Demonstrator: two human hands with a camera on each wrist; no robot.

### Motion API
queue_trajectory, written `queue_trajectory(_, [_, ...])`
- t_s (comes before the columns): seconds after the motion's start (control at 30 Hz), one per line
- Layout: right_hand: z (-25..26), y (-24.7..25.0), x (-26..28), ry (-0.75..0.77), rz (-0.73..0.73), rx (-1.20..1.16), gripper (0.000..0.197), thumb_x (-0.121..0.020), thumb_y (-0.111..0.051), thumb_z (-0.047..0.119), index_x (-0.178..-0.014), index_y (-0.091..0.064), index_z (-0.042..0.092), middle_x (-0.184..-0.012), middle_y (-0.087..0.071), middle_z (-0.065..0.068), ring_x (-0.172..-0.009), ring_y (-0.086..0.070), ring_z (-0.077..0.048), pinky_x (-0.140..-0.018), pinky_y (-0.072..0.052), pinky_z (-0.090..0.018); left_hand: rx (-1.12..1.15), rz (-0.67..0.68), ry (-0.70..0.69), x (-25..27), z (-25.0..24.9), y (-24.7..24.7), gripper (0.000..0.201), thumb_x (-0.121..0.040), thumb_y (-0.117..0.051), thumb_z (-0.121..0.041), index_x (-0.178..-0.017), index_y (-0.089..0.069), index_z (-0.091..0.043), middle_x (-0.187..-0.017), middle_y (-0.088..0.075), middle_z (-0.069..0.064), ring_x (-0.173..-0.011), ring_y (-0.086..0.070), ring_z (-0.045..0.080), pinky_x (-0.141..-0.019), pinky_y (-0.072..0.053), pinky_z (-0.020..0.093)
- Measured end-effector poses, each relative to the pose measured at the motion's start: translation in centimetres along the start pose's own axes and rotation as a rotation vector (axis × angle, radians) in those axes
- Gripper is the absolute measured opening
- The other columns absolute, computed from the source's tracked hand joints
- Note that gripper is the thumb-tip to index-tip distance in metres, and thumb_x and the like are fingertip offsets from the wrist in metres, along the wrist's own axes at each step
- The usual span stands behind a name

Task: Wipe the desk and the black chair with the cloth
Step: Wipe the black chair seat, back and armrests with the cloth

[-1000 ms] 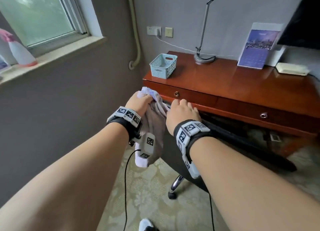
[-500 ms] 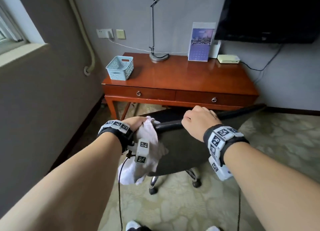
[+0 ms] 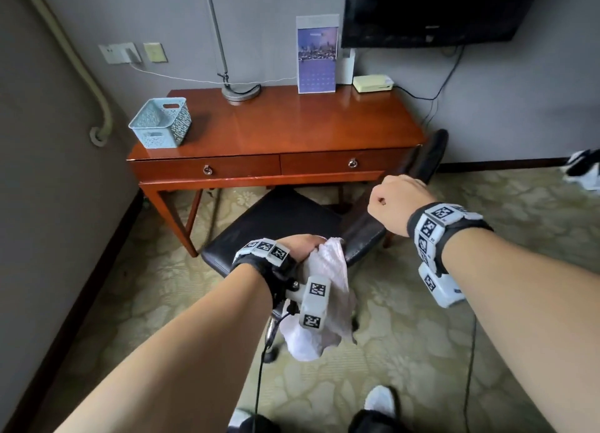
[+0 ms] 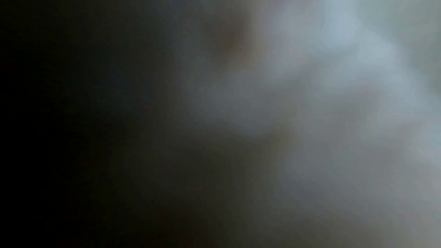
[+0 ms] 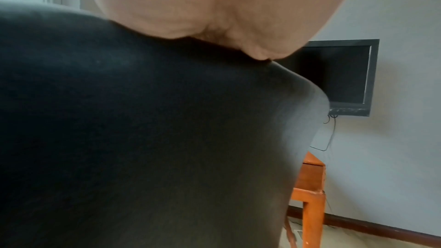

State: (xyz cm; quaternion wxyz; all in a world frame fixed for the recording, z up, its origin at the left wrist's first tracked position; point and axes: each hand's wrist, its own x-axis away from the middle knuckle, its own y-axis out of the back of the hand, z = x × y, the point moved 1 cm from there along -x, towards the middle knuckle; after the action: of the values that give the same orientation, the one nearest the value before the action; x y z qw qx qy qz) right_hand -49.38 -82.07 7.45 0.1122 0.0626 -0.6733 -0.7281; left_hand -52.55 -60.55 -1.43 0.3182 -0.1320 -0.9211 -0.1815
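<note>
The left grip [image 3: 302, 247] clenches the cloth [image 3: 324, 289] at the black chair [image 3: 279, 218] back's near end; the right grip [image 3: 397, 202] grasps its top edge farther right.

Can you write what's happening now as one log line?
left hand: holds cloth on chair | right hand: grips chair back | desk: untouched

Left hand [image 3: 300, 246] gripping white cloth [image 3: 324, 270] at black chair [image 3: 279, 221], right hand [image 3: 397, 202] curled over its backrest, before desk [image 3: 292, 127]
</note>
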Motion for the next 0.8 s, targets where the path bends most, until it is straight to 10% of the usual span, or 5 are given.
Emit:
queue_trajectory(0.23, [-7.1,0.3,-0.6,-0.016,0.032,0.042,0.025,-0.094,-0.043,0.026,-0.088,-0.067,0.033,-0.105,-0.056,0.003,-0.106,-0.050,-0.027,-0.086,-0.038,-0.035,0.062,0.199,-0.004,-2.6,-3.5,-7.3,0.037,-0.110,-0.044,-0.020,-0.074,-0.053,-0.019,-0.053,-0.056,-0.007,-0.055,-0.051,0.011,-0.051,-0.041,0.022])
queue_trajectory(0.5, [-11.8,1.3,-4.8,-0.128,0.127,0.081,0.055,-0.102,-0.042,0.026,-0.156,-0.032,0.032,-0.166,-0.023,0.007,-0.149,-0.025,-0.025,-0.122,-0.021,-0.040,0.233,0.271,0.038,-6.8,-3.9,-5.3,0.016,-0.101,-0.063,-0.035,-0.091,-0.067,-0.023,-0.077,-0.061,-0.007,-0.076,-0.058,0.010,-0.079,-0.049,0.026])
queue_trajectory(0.63, [-13.7,1.5,-6.6,-0.284,0.142,0.057,0.069,-0.105,-0.042,0.034,-0.162,-0.004,0.032,-0.169,0.015,0.009,-0.157,0.006,-0.014,-0.127,-0.006,-0.043,0.256,-0.005,0.059,-12.9,-2.4,-3.2,0.078,-0.052,-0.075,-0.067,-0.100,-0.068,-0.005,-0.107,-0.072,0.015,-0.101,-0.070,0.030,-0.110,-0.049,0.056])
queue_trajectory(0.8, [-13.4,2.0,-8.8,-0.633,0.224,-0.236,0.075,-0.106,-0.045,0.029,-0.157,0.006,0.049,-0.168,0.021,0.000,-0.152,-0.023,-0.037,-0.114,-0.036,-0.048,0.249,-0.155,-0.031,-13.7,-9.3,-1.7,0.069,-0.075,-0.068,-0.071,-0.112,-0.076,-0.012,-0.114,-0.076,0.012,-0.109,-0.071,0.034,-0.107,-0.052,0.048])
